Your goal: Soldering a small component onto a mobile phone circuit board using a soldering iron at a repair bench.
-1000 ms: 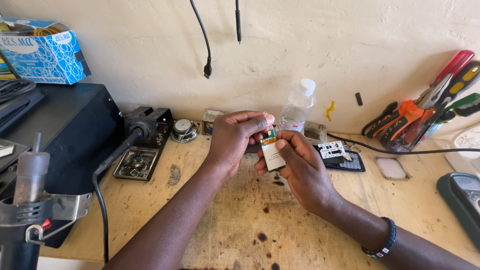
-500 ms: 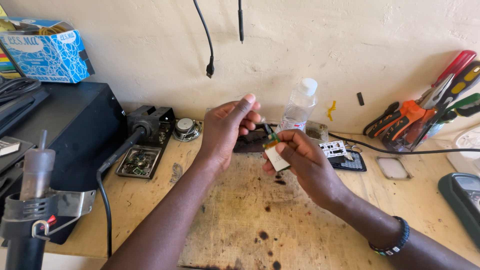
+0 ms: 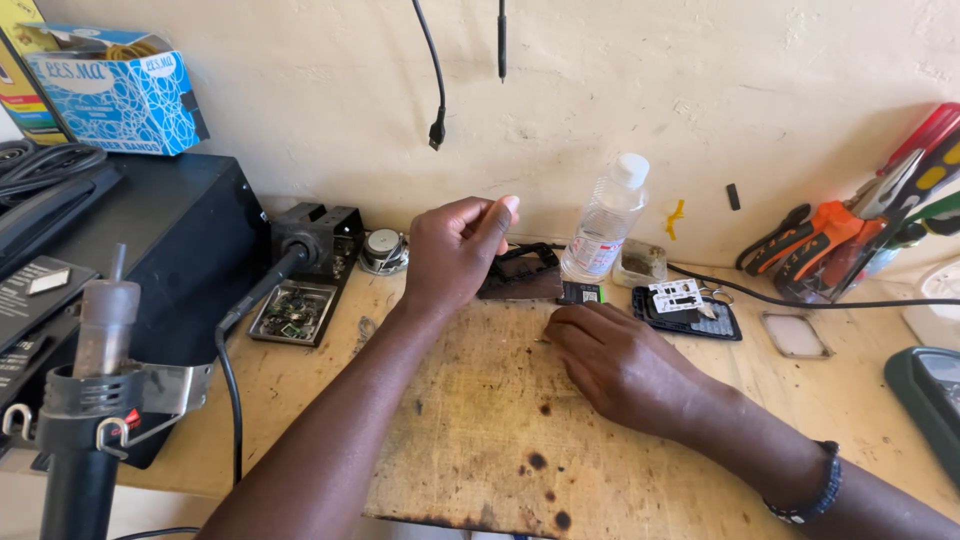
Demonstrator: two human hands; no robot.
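My left hand (image 3: 455, 250) hovers above the back of a stained wooden board (image 3: 480, 440), its back towards me and its fingers loosely curled; its palm is hidden. My right hand (image 3: 612, 362) rests knuckles-up on the board, with the fingers tucked under. The small white item seen earlier does not show. Just beyond the left hand lies a dark phone frame (image 3: 520, 270). A clear plastic bottle with a white cap (image 3: 605, 225) stands behind the right hand.
A black keypad part (image 3: 690, 310) and a small tub (image 3: 642, 262) lie right of the bottle. Pliers and screwdrivers (image 3: 830, 240) lean at the far right. A soldering stand (image 3: 315, 240), parts tray (image 3: 292, 312) and hot-air tool (image 3: 95, 400) stand left. Cables (image 3: 437, 130) hang from the wall.
Both hands held a small white item up between them. My left hand came off it, and my right hand has dropped to the board, where the item no longer shows.
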